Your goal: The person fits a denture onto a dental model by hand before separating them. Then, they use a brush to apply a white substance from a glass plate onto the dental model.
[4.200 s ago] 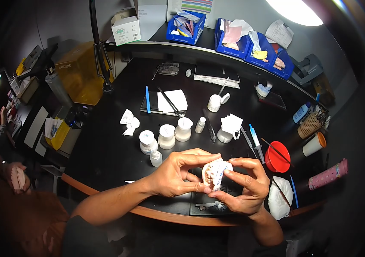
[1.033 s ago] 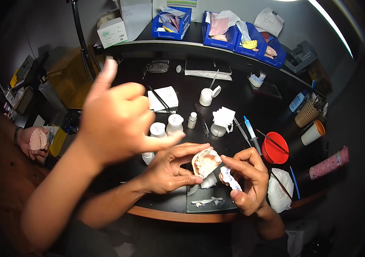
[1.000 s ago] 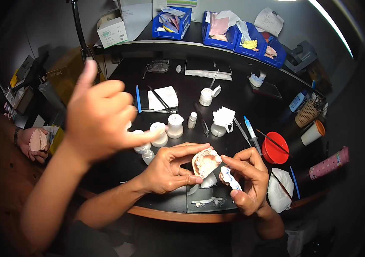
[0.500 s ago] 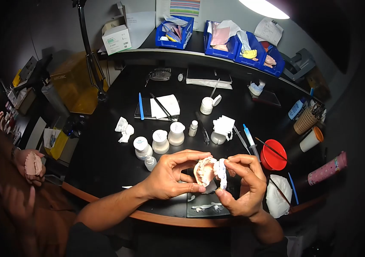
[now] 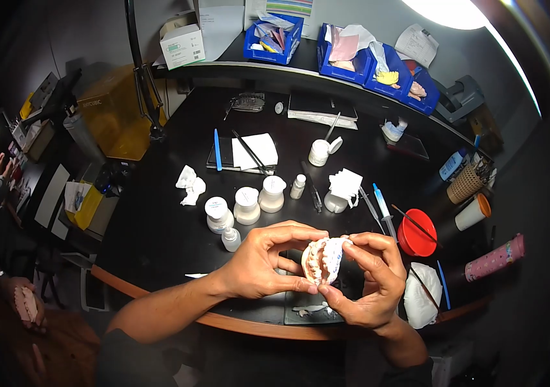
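Observation:
Above the desk's front edge, my left hand [image 5: 265, 261] grips a cream dental cast [image 5: 308, 266], thumb below and fingers above, its row of teeth facing right. My right hand [image 5: 373, 277] pinches a white arch-shaped dental piece [image 5: 333, 259] with blue marks between thumb and fingers. The two pieces are close together, the white one overlapping the cast's right side in this view. Beneath the hands lies a dark glass slab [image 5: 295, 316] with smears of white paste [image 5: 314, 309].
Powder jars [image 5: 246, 208] and a dropper bottle [image 5: 230, 240] stand left of the hands. To the right are a red bowl [image 5: 418, 235], a syringe [image 5: 383, 208] and a white cloth [image 5: 422, 295] with a brush. Another person's hand [image 5: 38, 317] at far left holds a dental cast [image 5: 26, 303].
My right hand has brought the white piece left and against the cast's side, closing the gap. The view has shifted slightly, and the other person's hand with its cast sits lower.

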A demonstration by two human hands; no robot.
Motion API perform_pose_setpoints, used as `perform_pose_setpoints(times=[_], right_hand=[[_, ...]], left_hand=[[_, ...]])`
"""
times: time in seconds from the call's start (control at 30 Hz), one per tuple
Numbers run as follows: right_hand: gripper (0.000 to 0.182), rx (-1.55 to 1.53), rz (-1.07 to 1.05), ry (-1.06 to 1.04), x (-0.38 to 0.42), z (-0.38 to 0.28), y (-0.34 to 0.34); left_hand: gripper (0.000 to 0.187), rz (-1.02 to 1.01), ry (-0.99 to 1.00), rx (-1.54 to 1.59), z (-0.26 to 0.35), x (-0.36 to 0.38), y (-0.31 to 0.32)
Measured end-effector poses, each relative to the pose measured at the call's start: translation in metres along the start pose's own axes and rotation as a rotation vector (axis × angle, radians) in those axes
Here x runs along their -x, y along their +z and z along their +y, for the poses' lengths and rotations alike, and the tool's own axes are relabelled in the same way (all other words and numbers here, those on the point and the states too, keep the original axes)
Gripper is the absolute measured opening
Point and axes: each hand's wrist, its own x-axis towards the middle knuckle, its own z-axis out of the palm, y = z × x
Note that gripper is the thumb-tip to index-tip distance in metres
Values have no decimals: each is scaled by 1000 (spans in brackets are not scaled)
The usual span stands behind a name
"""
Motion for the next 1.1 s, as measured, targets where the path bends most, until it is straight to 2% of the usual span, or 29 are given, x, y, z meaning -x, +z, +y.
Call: perform_pose_setpoints(times=[0.47,0.57,0.67,0.87,1.1], right_hand=[[58,-1,-56,-15,-2,-4,-3],[64,-19,-81,12,3,-2,-4],[58,-2,-53,-10,-1,-4,-3],[57,-15,22,-7,1,-3,-2],[57,33,-20,-19,-1,-5,-2]], left_hand=[[72,0,16,-31,-1,0,-1],[71,-4,28,-31,-2,0,-2],[71,-6,28,-36,-3,0,-2],[72,12,26,-10,-2,0,-1],[73,13,3,-20,0,0,-1]])
